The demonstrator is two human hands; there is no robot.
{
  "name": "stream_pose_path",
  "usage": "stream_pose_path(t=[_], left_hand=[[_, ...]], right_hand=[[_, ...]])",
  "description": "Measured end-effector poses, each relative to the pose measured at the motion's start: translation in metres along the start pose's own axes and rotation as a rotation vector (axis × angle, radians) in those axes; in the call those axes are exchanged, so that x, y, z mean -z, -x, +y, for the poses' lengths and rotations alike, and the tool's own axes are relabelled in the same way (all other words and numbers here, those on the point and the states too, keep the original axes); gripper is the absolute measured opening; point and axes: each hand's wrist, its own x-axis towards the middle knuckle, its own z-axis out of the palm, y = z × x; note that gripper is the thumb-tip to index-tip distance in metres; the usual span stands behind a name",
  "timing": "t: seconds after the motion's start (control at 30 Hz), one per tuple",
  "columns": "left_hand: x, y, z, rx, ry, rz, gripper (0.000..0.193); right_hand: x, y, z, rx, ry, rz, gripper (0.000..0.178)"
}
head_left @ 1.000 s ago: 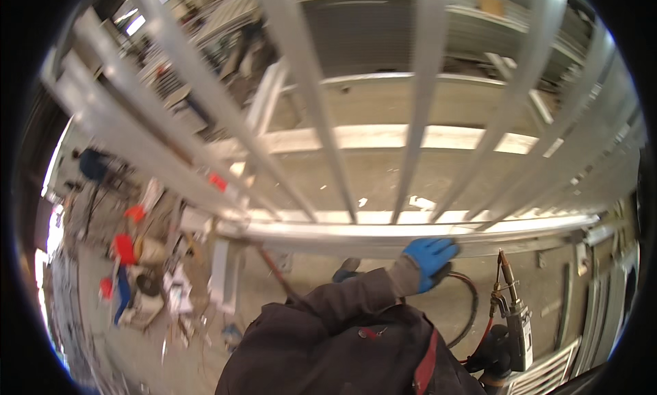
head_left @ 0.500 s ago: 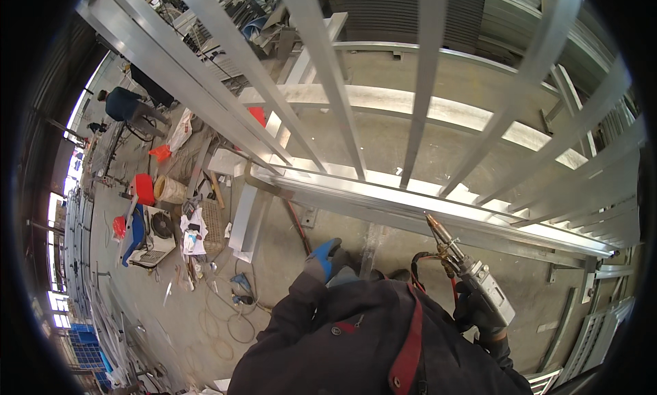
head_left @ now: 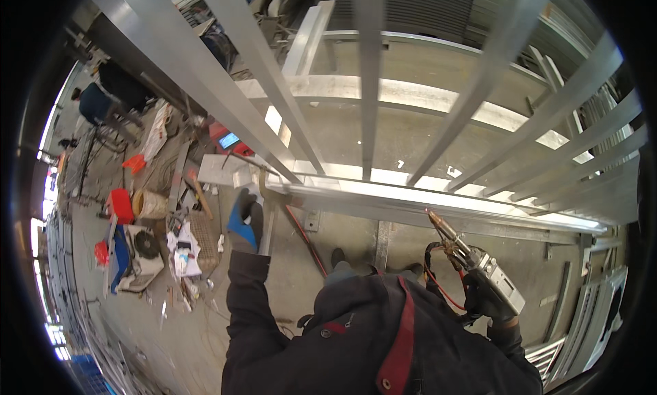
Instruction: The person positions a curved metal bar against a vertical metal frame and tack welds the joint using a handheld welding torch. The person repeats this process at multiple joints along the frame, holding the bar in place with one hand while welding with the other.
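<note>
My right hand, in a dark glove, grips a welding gun with a copper-coloured nozzle and a cable and red hose. Its tip points up and left at the lower rail of a silvery metal railing, apart from it. My left hand, in a blue and dark glove, is raised beside the rail's left end with its fingers apart. I see nothing held in it. Close to those fingers, a brownish clamp-like metal piece sits around the rail end; whether they touch it I cannot tell.
Upright bars rise in front of me. Behind the rail is a red device with a lit screen. To the left are a fan-like machine, a bucket, a plastic crate and a bending person. Metal profiles lie at right.
My left hand has moved from in front of my body out to the left and up to the rail's end. The view has shifted; the right hand still holds the welding gun.
</note>
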Motion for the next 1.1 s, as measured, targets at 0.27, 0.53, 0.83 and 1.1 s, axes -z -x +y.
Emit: stream_pose_path(t=[0.27, 0.53, 0.83, 1.1], left_hand=[[-0.024, -0.14, 0.036, -0.487, 0.155, -0.327, 0.086], [-0.049, -0.179, 0.018, -0.051, 0.357, -0.583, 0.06], [-0.052, -0.178, 0.01, -0.106, 0.378, -0.55, 0.056], [-0.094, -0.06, -0.092, 0.252, 0.577, 0.055, 0.038]], right_hand=[[-0.088, 0.019, 0.048, -0.075, -0.311, 0.023, 0.054], [-0.171, 0.01, 0.018, -0.195, -1.092, -0.119, 0.05], [-0.212, 0.021, -0.009, -0.016, -0.423, 0.094, 0.037], [-0.185, 0.029, 0.025, 0.234, 0.366, 0.19, 0.03]])
